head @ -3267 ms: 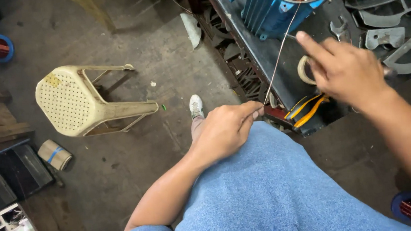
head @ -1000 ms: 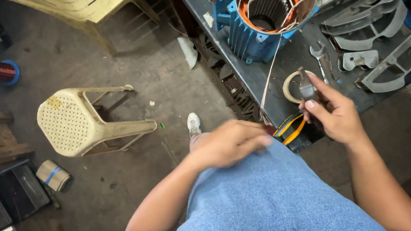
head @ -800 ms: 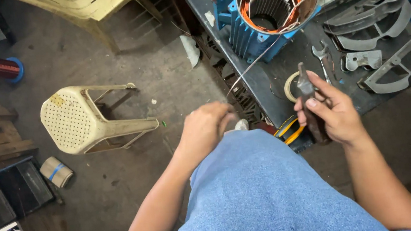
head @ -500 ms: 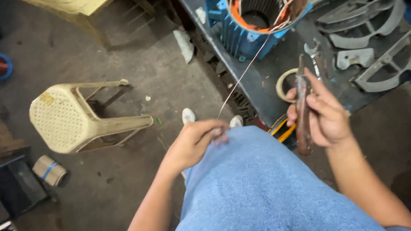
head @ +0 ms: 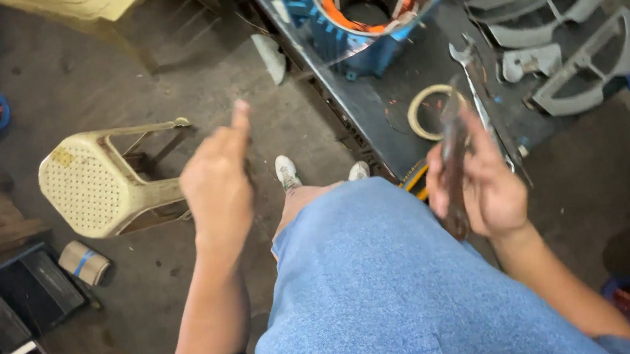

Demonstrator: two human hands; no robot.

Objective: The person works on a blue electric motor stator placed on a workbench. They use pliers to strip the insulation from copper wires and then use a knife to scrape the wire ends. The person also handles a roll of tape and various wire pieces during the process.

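left hand (head: 217,183): raised, loosely closed, forefinger out | right hand (head: 484,182): gripping pliers (head: 454,160) | blue motor (head: 362,16) on bench (head: 399,99)

Head-worn view, steeply downward, close.

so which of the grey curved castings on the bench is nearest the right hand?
The small grey casting just right of the spanner lies nearest the right hand; the bigger curved ones sit farther right and toward the bench's back.
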